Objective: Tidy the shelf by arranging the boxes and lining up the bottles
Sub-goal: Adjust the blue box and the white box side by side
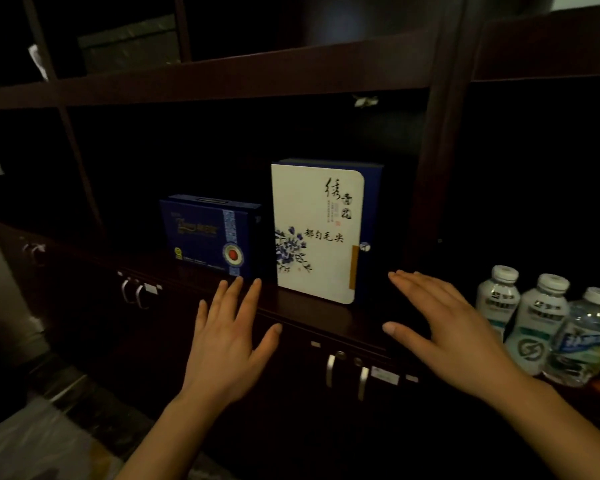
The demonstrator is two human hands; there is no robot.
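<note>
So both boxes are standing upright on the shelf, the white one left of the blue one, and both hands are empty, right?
Not quite. The head view shows the white box standing right of the blue box, not left. Both stand upright on the shelf, and the left hand and right hand are empty.

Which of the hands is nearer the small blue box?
The left hand. Its fingertips reach just below the blue box, at its lower right corner. The right hand is off to the right, beyond the white box.
</note>
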